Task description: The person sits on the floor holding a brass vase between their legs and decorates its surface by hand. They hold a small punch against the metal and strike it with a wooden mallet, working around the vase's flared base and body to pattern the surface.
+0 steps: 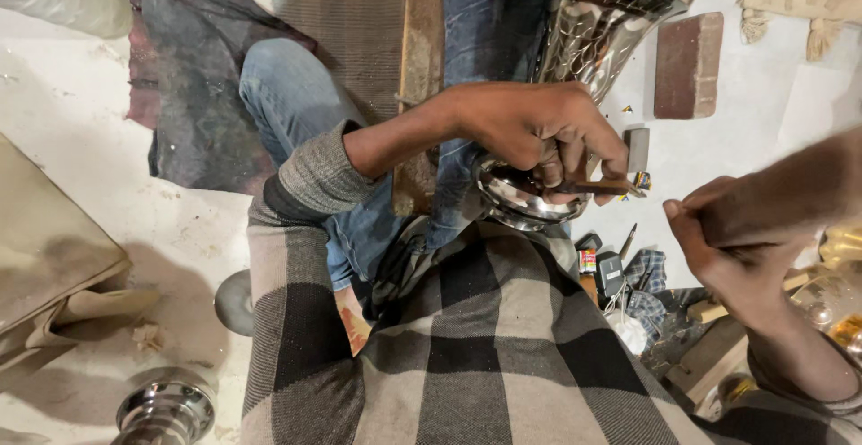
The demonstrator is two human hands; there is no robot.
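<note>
Lap cloth: grey-and-black checked blanket [467, 355] spread over the knees, nearest the lens, filling the lower middle.
L sleeve: ribbed grey cuff [314, 176] pushed up the forearm, above blue jeans [296, 104].
L hand: left hand [539, 135] curled tight, fingers closed round a thin brown punch-like tool [602, 188]; tool held approx. level, tip pointing right, just off the vessel's small end.
Vessel: polished metal vase [593, 32] w/ patterned flared body, laid across the lap; narrow foot toward the body under the left hand, wide mouth running off the top edge.
R hand: right hand [727, 247] raised at the right, blurred; fingers bunched, thumb up; whether anything is gripped cannot be told.
Gap: the hands are near each other but apart, not touching.
Wood: upright plank [420, 68] between the legs, beside the vase.
Floor R: red brick [687, 63], small dark block [637, 147], clutter of small tools and a checked rag [646, 274].
Floor L: second shiny metal piece [166, 409] at bottom edge; tan folded sheet [54, 265] further left.
</note>
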